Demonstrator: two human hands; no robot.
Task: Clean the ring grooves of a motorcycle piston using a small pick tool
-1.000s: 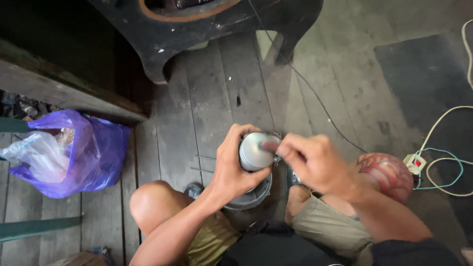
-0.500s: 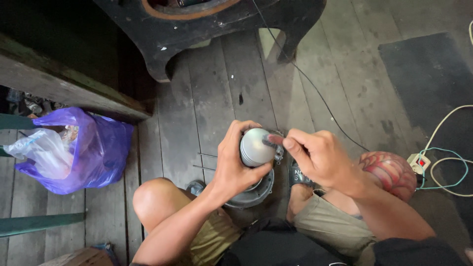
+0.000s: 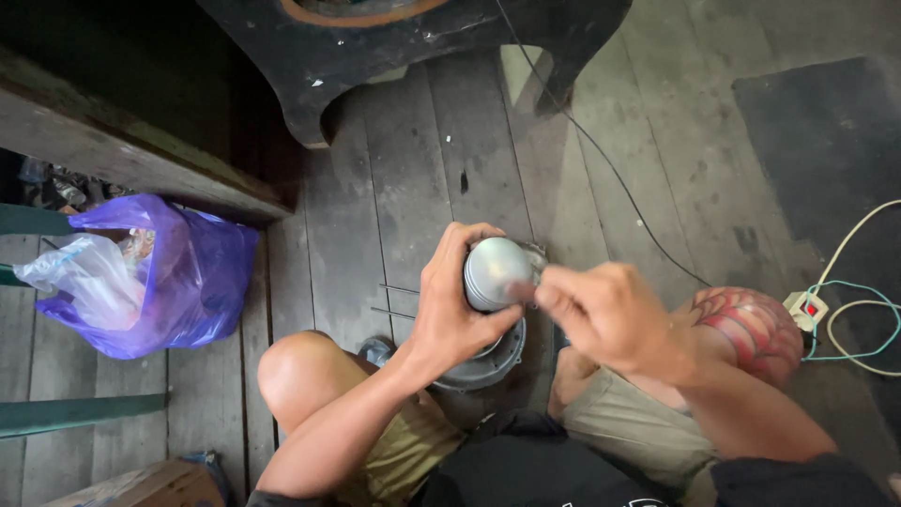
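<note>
Looking down from the head camera, the left hand (image 3: 460, 300) wraps around a smooth, rounded grey metal cylinder (image 3: 496, 270), hiding most of its side. The right hand (image 3: 601, 314) is blurred, fingers pinched at the cylinder's edge; what they pinch cannot be made out. The cylinder sits above a round metal housing (image 3: 483, 361), largely covered, between the knees over a worn plank floor (image 3: 422, 169). A crinkled purple plastic bag (image 3: 160, 277) lies left.
</note>
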